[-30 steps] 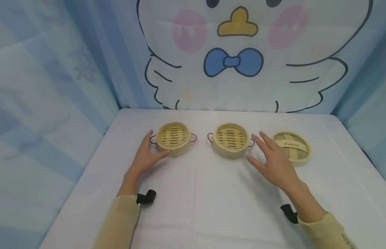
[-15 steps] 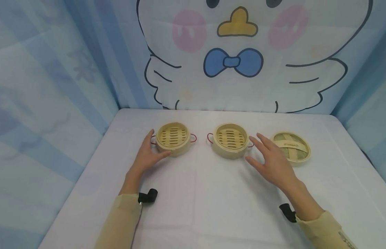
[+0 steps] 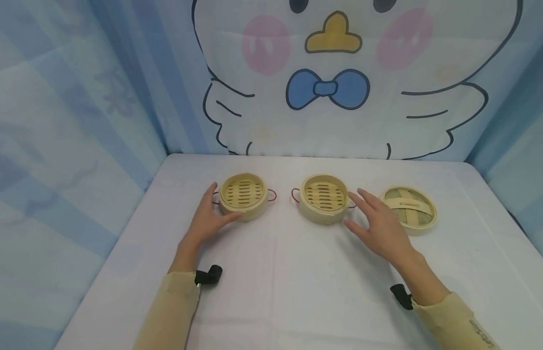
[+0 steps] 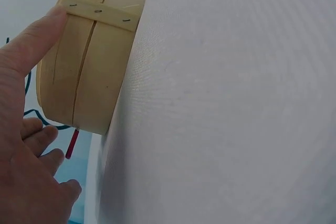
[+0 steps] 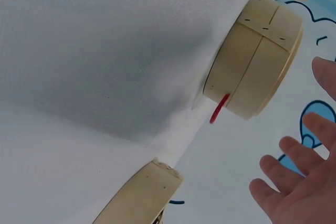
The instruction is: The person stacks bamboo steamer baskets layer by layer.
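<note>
Two small round bamboo steamer baskets with slatted bases and red side handles sit on the white table. My left hand (image 3: 206, 218) spreads around the near left side of the left steamer basket (image 3: 243, 193). In the left wrist view, its thumb (image 4: 39, 38) overlaps that basket's upper edge, while the other fingers lie near the red handle (image 4: 72, 144); firm contact cannot be told. At the right side of the other steamer basket (image 3: 324, 196), my right hand (image 3: 382, 231) hovers with fingers spread, holding nothing. The right wrist view shows a gap between those fingers and the basket.
A round woven bamboo lid (image 3: 411, 208) with a strap handle lies on the table (image 3: 297, 291) at the right, partly behind my right hand. A cartoon-printed curtain (image 3: 328, 126) rises along the table's back edge, with blue curtains (image 3: 78, 146) on both sides.
My right hand has shifted slightly left, closer to the right steamer basket, uncovering more of the lid. The left hand has edged slightly right. Both baskets and the lid stay put.
</note>
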Action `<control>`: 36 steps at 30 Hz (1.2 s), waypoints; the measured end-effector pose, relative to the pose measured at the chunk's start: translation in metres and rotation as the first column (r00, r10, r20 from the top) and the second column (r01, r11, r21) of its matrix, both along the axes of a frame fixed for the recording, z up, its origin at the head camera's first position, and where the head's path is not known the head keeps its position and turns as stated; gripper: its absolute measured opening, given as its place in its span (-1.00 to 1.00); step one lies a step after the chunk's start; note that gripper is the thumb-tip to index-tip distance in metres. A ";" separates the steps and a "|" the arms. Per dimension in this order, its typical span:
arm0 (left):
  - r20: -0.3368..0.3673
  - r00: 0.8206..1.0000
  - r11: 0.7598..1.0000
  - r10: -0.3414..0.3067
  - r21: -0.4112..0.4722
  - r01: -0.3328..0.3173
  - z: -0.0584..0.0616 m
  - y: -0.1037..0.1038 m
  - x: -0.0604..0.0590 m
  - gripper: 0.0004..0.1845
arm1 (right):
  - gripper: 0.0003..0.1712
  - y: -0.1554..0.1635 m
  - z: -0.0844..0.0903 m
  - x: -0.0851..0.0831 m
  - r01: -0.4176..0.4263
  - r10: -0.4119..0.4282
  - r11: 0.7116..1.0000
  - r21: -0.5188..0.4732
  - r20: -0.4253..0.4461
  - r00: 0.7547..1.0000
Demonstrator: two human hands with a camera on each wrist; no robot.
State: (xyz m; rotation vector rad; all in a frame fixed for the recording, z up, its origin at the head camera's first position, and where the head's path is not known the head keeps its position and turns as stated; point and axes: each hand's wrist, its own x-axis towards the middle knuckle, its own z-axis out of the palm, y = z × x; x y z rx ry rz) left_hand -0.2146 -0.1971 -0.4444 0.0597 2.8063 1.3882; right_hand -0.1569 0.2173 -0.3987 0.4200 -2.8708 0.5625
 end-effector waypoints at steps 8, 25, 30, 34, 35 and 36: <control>0.004 1.000 1.000 -0.020 0.013 0.020 0.001 0.001 -0.002 0.29 | -0.25 -0.003 0.002 -0.004 -0.014 0.014 1.000 -0.001 0.011 1.000; 0.010 0.999 0.999 -0.043 0.014 0.043 0.000 0.004 -0.006 0.32 | -0.26 -0.004 -0.003 -0.011 -0.042 0.042 0.999 0.012 0.018 0.999; 0.013 0.999 0.999 -0.044 0.013 0.044 0.001 0.004 -0.005 0.34 | -0.26 -0.007 -0.004 -0.013 -0.050 0.050 0.999 0.021 0.017 0.999; 0.005 0.999 0.999 -0.051 0.010 0.051 0.001 0.004 -0.005 0.34 | -0.24 -0.007 -0.005 -0.016 -0.062 0.062 0.998 0.032 0.009 0.998; 0.002 0.999 0.999 -0.053 0.010 0.053 0.001 0.004 -0.005 0.34 | -0.24 -0.007 -0.005 -0.017 -0.066 0.066 0.997 0.036 0.005 0.998; 0.000 0.999 0.999 -0.054 0.009 0.054 0.001 0.004 -0.005 0.34 | -0.24 -0.008 -0.006 -0.018 -0.073 0.073 0.997 0.040 -0.004 0.997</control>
